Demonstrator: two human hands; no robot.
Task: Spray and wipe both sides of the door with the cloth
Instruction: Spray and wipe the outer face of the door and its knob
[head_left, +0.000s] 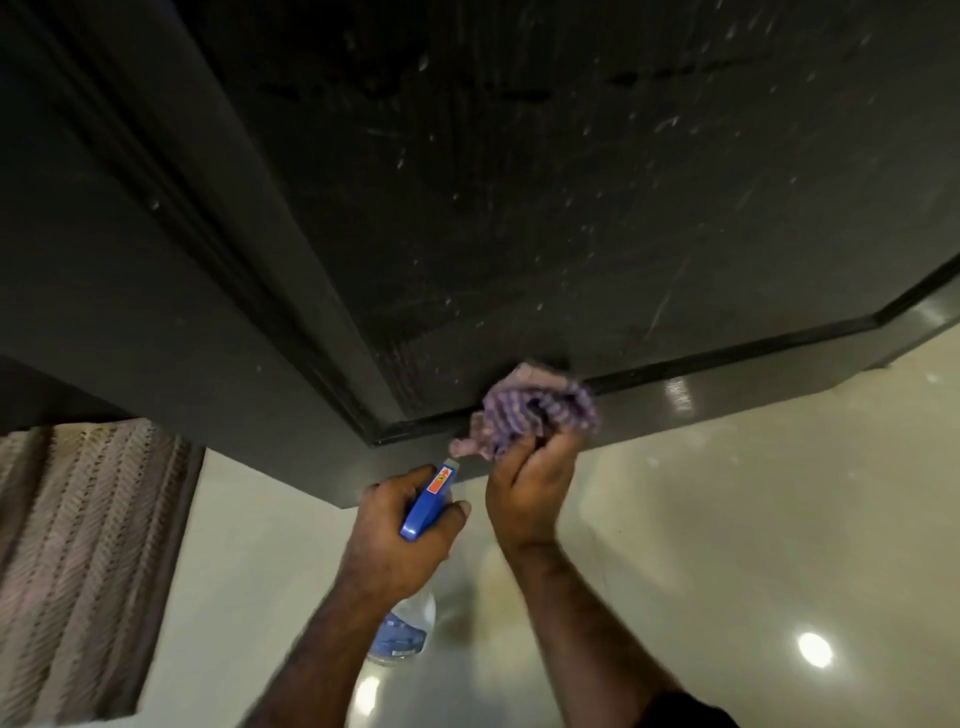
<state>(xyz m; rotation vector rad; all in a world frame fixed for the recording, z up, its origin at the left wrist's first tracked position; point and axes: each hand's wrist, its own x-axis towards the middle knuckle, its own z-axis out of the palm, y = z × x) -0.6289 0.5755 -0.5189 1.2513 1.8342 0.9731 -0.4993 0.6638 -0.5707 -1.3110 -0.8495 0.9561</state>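
Low down: right hand grips bunched purple cloth, pressed at bottom edge of dark door. Left hand grips blue spray bottle, just beside. Glossy floor open rightward; striped mat left.

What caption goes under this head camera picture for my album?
Right hand presses a striped cloth on the dark door's bottom edge; left hand holds the spray bottle.

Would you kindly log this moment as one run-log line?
left hand grips spray bottle | right hand presses cloth on door bottom
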